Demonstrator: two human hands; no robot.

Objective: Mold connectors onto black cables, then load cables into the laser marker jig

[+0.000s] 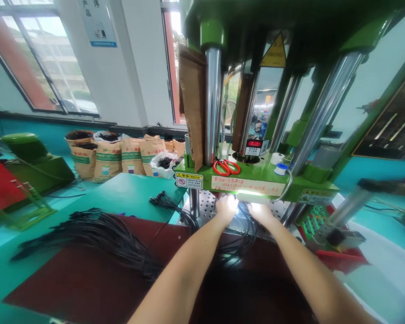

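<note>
Left hand (227,208) and right hand (260,212), 2 in under the green press (256,167), black cables (247,225) between them, spilling towards us! Grip or open fingers? Glare hides it, can't tell. Good work here wants cables uncrossed, fingertips clear of the overhead plate.

The tall metal press (253,169) is glossy green, its round metal posts (213,108) mirror-silver; the long, thin cables (245,225) are plain black; the flat, angular board (81,283) is dark maroon, the smooth tabletop (138,186) teal; the looped scissor handles (227,168) are bright red; the upright paper sacks (108,162) are tan, banded green; the flat metal plate (207,208) is silvery, patterned with dark round holes.
</note>
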